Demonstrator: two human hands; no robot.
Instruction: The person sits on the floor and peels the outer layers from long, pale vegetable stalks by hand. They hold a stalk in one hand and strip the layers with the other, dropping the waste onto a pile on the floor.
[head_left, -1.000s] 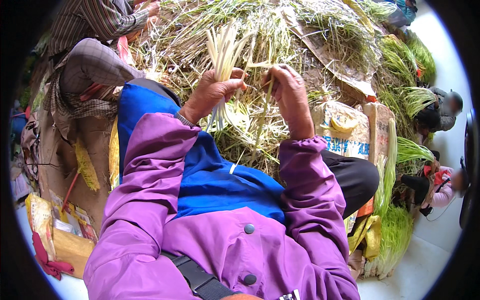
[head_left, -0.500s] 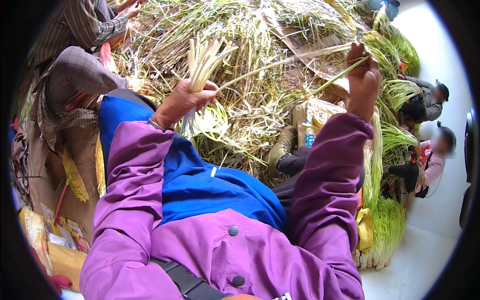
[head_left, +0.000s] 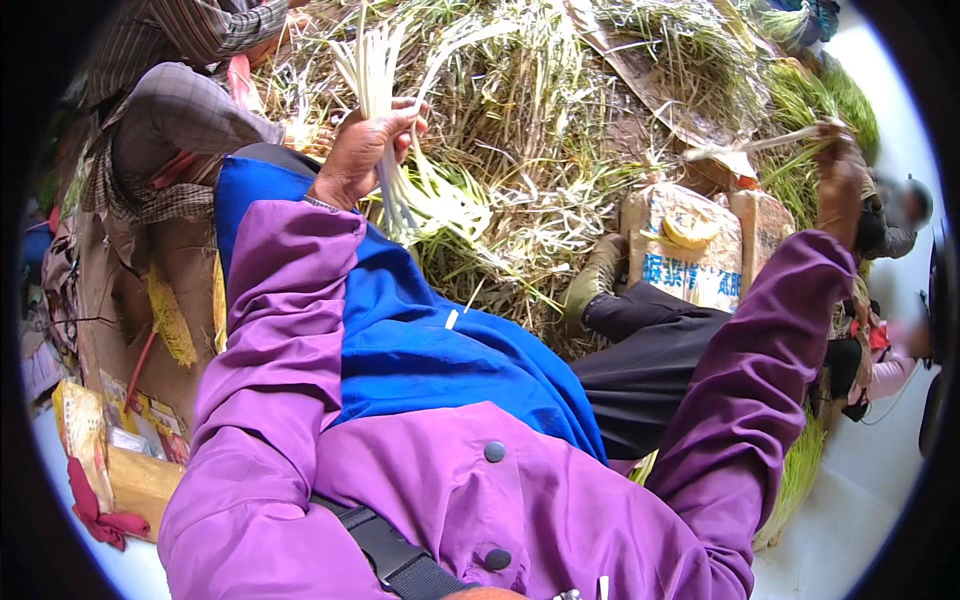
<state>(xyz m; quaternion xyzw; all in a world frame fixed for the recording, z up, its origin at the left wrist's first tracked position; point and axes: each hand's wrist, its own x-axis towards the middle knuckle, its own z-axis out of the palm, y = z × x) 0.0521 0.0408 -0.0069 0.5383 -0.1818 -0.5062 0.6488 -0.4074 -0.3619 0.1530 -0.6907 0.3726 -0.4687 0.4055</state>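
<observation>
My left hand (head_left: 362,152) is closed round a bunch of pale, leek-like stalks (head_left: 374,75). Their white ends fan out above the fist, and green leaves (head_left: 440,205) trail below it over the heap. One long pale strand arches away from the bunch to the right. Far out to the right, my right hand (head_left: 840,190) is raised, its fingers pinched on a pale stripped leaf (head_left: 750,146) that streams leftward. Motion blurs the fingertips and the leaf.
Loose straw-like leaves (head_left: 520,110) cover the ground ahead. A printed sack (head_left: 690,245) with a yellow roll on it sits by my shoe (head_left: 595,285). A person in checked trousers (head_left: 190,115) sits at left; others sit at far right beside green bundles (head_left: 850,100).
My right hand has swung outward to the right with the pale leaf, now away from the bunch. My left hand keeps its hold, with the stalks more upright. The whole view has shifted.
</observation>
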